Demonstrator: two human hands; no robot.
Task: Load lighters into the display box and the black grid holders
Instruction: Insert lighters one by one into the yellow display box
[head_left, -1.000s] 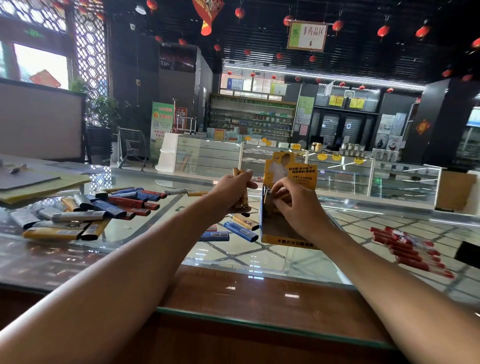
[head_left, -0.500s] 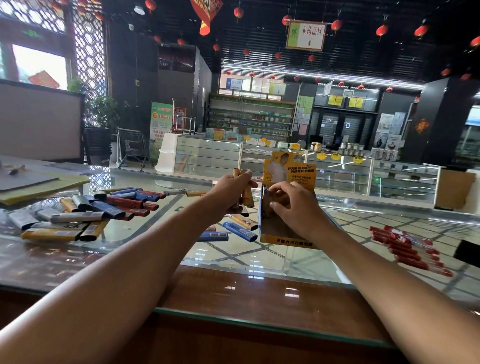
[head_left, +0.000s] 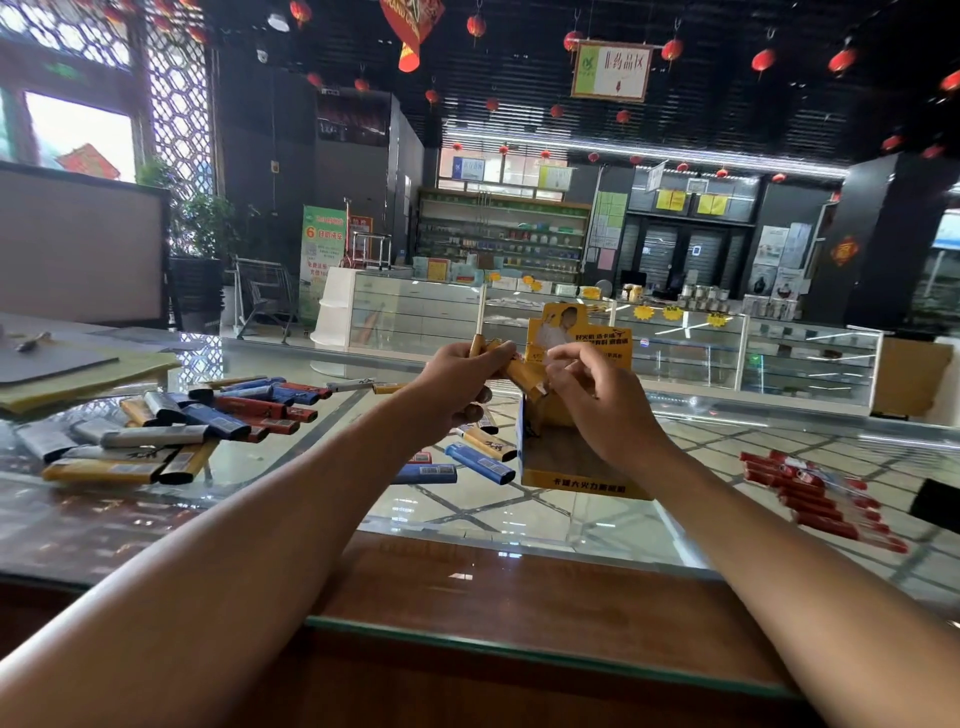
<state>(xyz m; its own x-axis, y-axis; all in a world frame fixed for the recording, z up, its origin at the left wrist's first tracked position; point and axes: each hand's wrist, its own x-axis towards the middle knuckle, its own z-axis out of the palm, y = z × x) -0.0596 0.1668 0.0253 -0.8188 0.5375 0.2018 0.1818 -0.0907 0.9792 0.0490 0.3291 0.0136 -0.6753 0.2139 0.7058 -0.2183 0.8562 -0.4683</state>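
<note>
L hand (head_left: 456, 382) grips bunch of yellow lighters (head_left: 521, 372); R hand (head_left: 597, 402) pinches end of one, above yellow display box (head_left: 576, 482). Box contents unclear.

The left forearm (head_left: 260, 519) and right forearm (head_left: 753, 535) reach forward and converge, the left hand (head_left: 457, 382) curled round a clutch of yellow lighters (head_left: 479, 347), the right hand (head_left: 597, 402) just beside it, fingers bent, seemingly pinching one tilted lighter (head_left: 522, 375) jutting from that grip.

Glossy glass counter (head_left: 597, 525), wooden edge (head_left: 467, 582), printed cardboard display box (head_left: 576, 467).
</note>
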